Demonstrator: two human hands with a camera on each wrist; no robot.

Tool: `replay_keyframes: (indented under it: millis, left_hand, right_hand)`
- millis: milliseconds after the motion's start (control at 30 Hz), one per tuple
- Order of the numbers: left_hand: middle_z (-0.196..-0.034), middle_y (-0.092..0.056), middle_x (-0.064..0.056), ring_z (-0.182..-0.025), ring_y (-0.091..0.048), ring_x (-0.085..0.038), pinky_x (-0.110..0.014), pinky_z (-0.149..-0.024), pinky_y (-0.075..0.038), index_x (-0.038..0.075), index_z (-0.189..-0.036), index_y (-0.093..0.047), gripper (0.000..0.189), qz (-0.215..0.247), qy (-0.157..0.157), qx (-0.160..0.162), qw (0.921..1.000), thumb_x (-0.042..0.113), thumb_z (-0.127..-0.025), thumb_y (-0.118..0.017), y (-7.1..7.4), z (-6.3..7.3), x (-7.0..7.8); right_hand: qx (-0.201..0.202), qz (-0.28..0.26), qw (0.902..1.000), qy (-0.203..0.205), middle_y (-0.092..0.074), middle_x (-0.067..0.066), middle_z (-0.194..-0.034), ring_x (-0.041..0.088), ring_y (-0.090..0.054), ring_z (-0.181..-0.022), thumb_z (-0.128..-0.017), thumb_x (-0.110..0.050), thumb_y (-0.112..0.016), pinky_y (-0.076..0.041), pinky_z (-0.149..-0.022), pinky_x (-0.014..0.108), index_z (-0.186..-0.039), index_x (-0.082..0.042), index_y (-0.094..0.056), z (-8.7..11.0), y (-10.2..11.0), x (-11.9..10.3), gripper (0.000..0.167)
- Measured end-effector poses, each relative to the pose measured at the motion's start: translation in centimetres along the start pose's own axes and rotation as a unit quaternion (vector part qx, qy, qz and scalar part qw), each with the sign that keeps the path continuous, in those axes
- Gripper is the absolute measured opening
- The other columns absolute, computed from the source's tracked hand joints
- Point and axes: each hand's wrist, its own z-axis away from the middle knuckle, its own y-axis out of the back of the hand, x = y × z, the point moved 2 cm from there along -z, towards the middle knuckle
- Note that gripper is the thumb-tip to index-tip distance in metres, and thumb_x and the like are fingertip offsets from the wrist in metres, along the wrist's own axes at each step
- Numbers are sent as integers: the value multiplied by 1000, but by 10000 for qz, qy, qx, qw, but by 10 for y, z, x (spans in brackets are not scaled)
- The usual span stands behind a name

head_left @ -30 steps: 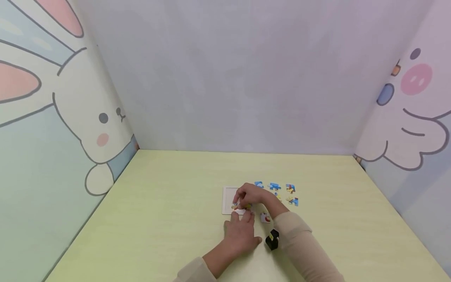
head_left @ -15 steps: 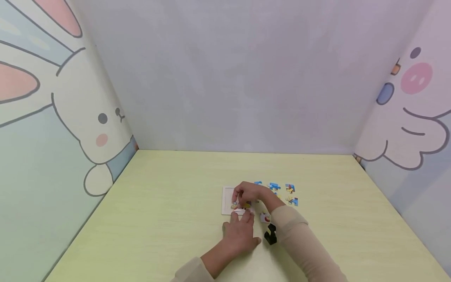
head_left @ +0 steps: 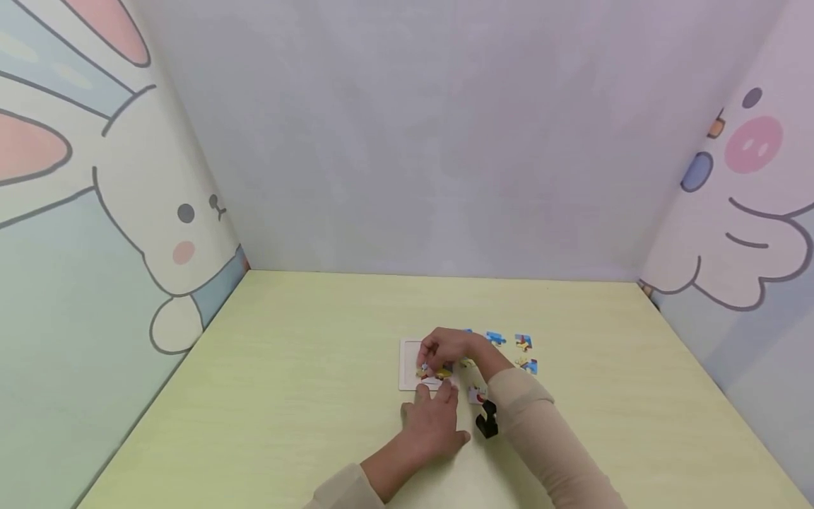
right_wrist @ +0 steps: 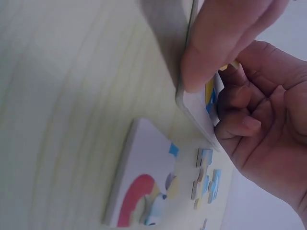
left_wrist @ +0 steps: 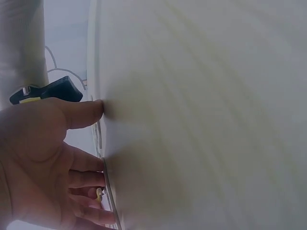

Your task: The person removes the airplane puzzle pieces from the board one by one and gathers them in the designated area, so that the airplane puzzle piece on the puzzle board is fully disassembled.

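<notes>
A white puzzle tray (head_left: 403,367) lies flat on the table, its near part filled with colourful pieces (head_left: 444,372). My right hand (head_left: 449,344) reaches over it from the right, and its thumb and fingertips pinch a small puzzle piece (head_left: 422,370) down at the tray. Only a yellow edge of that puzzle piece (right_wrist: 230,66) shows in the right wrist view. My left hand (head_left: 434,423) rests with straight, spread fingers on the tray's near rim. Close to that rim, a white loose puzzle piece (right_wrist: 139,167) with a red curve lies on the table.
Several loose pieces lie right of the tray, among them a blue one (head_left: 495,338), a red-and-yellow one (head_left: 523,342) and a yellow-blue one (head_left: 527,366). A black device (head_left: 487,420) sits at my right forearm. Printed walls (head_left: 407,141) enclose the table (head_left: 305,353).
My right hand has shifted very slightly left while keeping its pinch over the tray. The right forearm and its black device moved a little. My left hand stays almost in place.
</notes>
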Motion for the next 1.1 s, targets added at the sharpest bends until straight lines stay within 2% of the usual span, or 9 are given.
replay_keyframes:
  millis: [100,200,367,467,633,767,967,1100]
  left_hand:
    - [-141,-38,5,-110,-39,-33,-48,-61,-42,17,-137,-47,75,-51,7,15,10000,61,-77,-61,0,0,-1]
    - [-141,-38,5,-108,-40,-31,-48,-61,-42,17,-137,-47,75,-38,5,-3,10000,61,-78,-61,0,-1,-2]
    - [-142,-38,4,-106,-40,-31,-49,-62,-43,17,-138,-46,76,73,-22,-53,10000,60,-77,-62,-2,-1,-1]
    - [-141,-38,4,-106,-40,-31,-49,-63,-43,17,-138,-47,76,70,-25,-8,10000,60,-77,-62,-2,0,-1]
    - [-140,-39,4,-105,-41,-31,-49,-62,-43,17,-138,-47,76,44,-30,78,10000,60,-77,-63,0,-1,-2]
    - [-140,-39,5,-105,-41,-31,-48,-62,-43,17,-138,-46,76,24,-4,36,10000,60,-77,-63,2,-1,-2]
    - [-141,-38,7,-104,-41,-30,-47,-61,-44,18,-137,-47,75,-62,-52,-66,9999,61,-78,-61,3,1,2]
    - [-141,-38,6,-103,-41,-30,-47,-60,-44,17,-136,-49,73,-71,-56,5,10000,60,-78,-61,3,3,3]
  right_hand:
    - [158,-65,9999,17,-62,0,-70,13,-42,-52,-83,0,-64,-36,-49,25,-89,-9,-69,0,2,0,12]
    - [345,-377,9986,150,-57,0,-66,16,-38,-50,-85,-4,-64,-34,-48,27,-91,-9,-69,4,4,1,10]
    - [552,-1076,9918,415,-61,3,-77,19,-34,-52,-89,-12,-62,-32,-48,30,-96,-8,-68,14,6,3,10]
    - [646,-1265,9885,523,-60,4,-79,19,-35,-54,-91,-11,-59,-33,-50,31,-97,-6,-66,17,8,2,11]
    - [758,-1262,9875,570,-57,3,-74,18,-37,-55,-91,-10,-59,-33,-52,32,-99,-5,-65,18,12,-1,11]
    - [936,-1230,9864,553,-60,4,-78,16,-38,-55,-90,-12,-62,-35,-53,31,-98,-5,-66,22,12,0,12]
    - [1387,-1225,9818,438,-58,4,-77,17,-39,-56,-90,-10,-60,-36,-53,31,-95,-1,-63,42,6,7,10]
    - [1462,-1407,9782,430,-55,4,-72,16,-38,-54,-90,-10,-60,-35,-52,31,-93,1,-62,54,4,13,11]
